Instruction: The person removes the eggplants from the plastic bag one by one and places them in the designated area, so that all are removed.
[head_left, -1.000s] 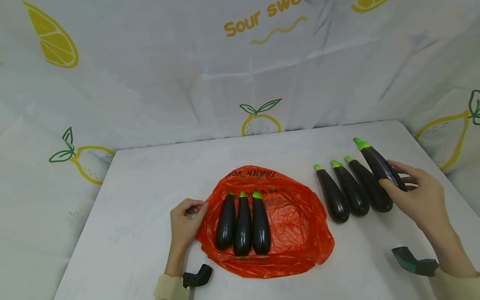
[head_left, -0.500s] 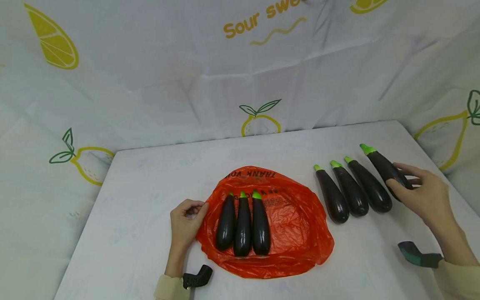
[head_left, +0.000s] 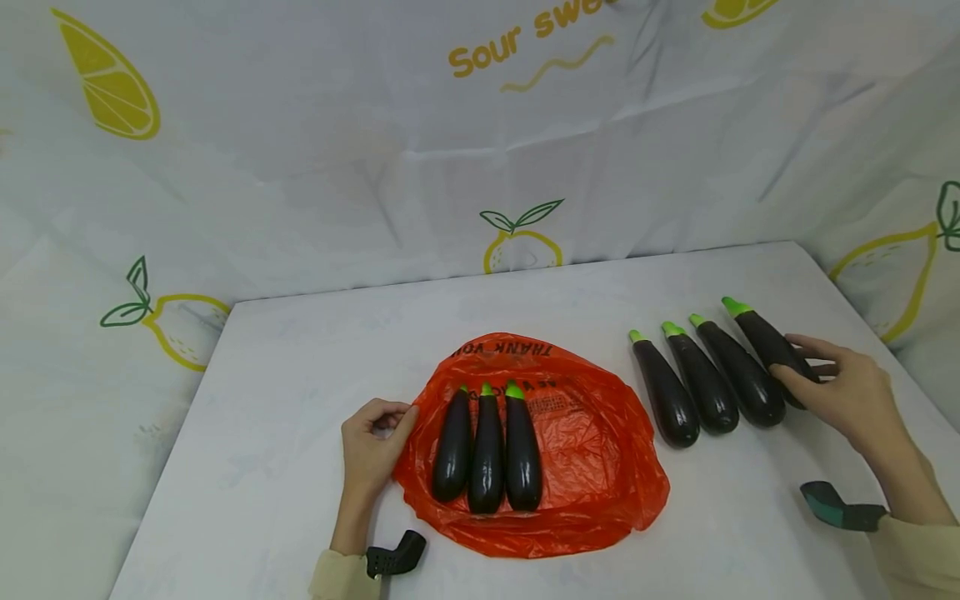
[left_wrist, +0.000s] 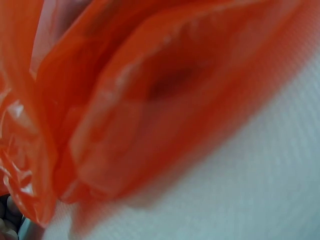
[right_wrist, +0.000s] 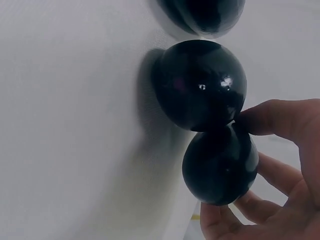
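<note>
My left hand point(head_left: 375, 443) pinches the left rim of a red plastic bag point(head_left: 585, 467) between thumb and forefinger. Three dark eggplants lie side by side in the bag, the middle one point(head_left: 486, 454) among them, green stem ends pointing away. On the far right, my right hand point(head_left: 851, 392) holds an eggplant point(head_left: 768, 337) near its blunt end. In the right wrist view, thumb and fingers stand around that eggplant point(right_wrist: 220, 165), which touches its neighbour point(right_wrist: 200, 85). Red plastic point(left_wrist: 150, 110) fills most of the left wrist view, blurred, and the left fingers are mostly hidden there.
Right of the bag, three more eggplants lie in a slanted row, the nearest point(head_left: 666, 392) close to the bag's edge. They rest on a white-covered table point(head_left: 262, 467). A white curtain point(head_left: 300, 167) with lemon prints rises behind the table's back edge.
My right hand has moved right and the eggplant in it has come down beside the row of eggplants. The left hand and the bag have stayed in place.
</note>
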